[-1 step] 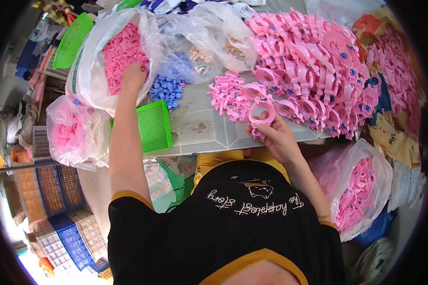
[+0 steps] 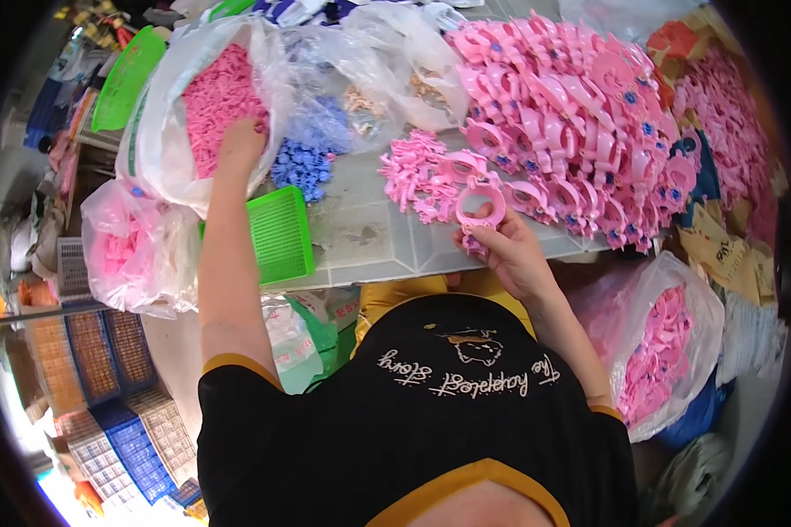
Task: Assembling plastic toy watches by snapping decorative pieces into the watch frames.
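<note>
My right hand [image 2: 511,253] is at the near edge of the table [image 2: 373,233], fingers clamped on a pink ring-shaped plastic piece [image 2: 481,207]. The ring stands nearly upright with its open hole facing me, its flat face toward my eyes and its lower rim pinched in my fingertips; it is round, so I cannot give it a long axis. Its top edge touches, or nearly touches, the small loose pink parts [image 2: 410,171] scattered just beyond it.

My left hand [image 2: 242,140] is well apart from the right, reaching to the far left corner of the table and into an open clear bag of small pink pieces [image 2: 215,92]. The fingers are curled down among the pieces; I cannot tell whether they have closed on anything.

Between my two hands lie a heap of small blue parts [image 2: 303,167] and a green mesh tray [image 2: 279,233], which sits at the near left edge beside my left forearm. Behind the blue parts are more clear bags [image 2: 360,70], crumpled and partly open. To the right of the ring, a big pile of assembled pink rings with blue centres [image 2: 571,114] fills the far right of the table and crowds close to my right hand. Below the near right edge hangs another bag of pink rings [image 2: 664,347]; off the left edge a bag of pink parts [image 2: 132,250] bulges.
</note>
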The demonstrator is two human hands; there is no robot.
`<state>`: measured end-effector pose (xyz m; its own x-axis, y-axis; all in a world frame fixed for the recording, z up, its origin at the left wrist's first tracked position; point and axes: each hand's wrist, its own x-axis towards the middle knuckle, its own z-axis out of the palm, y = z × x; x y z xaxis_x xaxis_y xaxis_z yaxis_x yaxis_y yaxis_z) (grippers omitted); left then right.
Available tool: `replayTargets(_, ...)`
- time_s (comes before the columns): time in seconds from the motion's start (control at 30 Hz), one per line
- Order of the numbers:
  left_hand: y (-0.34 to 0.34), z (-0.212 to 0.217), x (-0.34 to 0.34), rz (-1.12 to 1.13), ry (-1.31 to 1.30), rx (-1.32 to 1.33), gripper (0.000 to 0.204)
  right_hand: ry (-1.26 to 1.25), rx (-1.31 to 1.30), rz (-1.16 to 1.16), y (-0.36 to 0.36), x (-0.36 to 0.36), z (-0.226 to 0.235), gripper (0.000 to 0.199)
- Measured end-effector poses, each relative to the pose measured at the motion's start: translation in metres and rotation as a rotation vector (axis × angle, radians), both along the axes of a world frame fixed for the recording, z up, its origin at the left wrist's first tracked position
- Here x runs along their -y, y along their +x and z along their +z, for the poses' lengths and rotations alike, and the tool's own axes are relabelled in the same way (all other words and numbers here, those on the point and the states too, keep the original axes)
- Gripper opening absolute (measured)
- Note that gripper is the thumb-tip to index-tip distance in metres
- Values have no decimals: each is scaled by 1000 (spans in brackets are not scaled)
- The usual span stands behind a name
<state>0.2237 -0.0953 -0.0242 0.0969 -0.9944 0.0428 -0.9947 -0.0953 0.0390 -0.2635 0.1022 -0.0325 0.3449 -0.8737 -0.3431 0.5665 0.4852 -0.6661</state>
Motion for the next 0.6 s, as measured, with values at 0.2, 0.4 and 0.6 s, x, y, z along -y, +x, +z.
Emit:
replayTargets(0.2, 13, 4, -17, -4, -55, -50, 36, 5, -29, 17, -3, 8, 7, 30)
replayTargets(0.4, -133, 67, -94, -166, -475, -249, 21, 7, -53, 30, -10, 0, -19, 24)
replayTargets(0.6, -252, 7, -166, -599, -189, -529, 21, -68, -98, -10, -3, 7, -32, 21)
